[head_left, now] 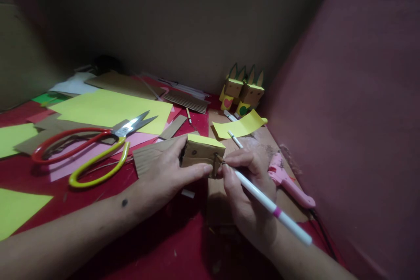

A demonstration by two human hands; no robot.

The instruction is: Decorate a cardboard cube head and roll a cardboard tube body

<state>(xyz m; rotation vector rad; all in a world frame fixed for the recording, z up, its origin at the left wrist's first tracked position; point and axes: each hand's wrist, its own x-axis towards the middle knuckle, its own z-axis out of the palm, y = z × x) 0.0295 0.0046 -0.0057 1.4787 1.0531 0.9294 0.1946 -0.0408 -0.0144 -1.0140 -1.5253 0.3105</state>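
My left hand [173, 166] grips a small cardboard box [201, 154] with a yellow top. A dark round dot shows on the left of its front face and another on the right. Between the thumb and fingers of my right hand [247, 179] is a white marker [262, 194] with a magenta band. Its tip end is at the box's right side, and my fingers partly hide that spot. A second marker [234, 138] lies just beyond my right hand, close to a curled yellow paper strip [241, 125].
Scissors [123, 131] with red and yellow handles lie on yellow paper [111, 107] and cardboard at left. A pink glue gun [288, 181] rests at right by the pink wall. Small cardboard figures [244, 89] with pointed ears stand at the back. A pencil [188, 116] lies mid-table.
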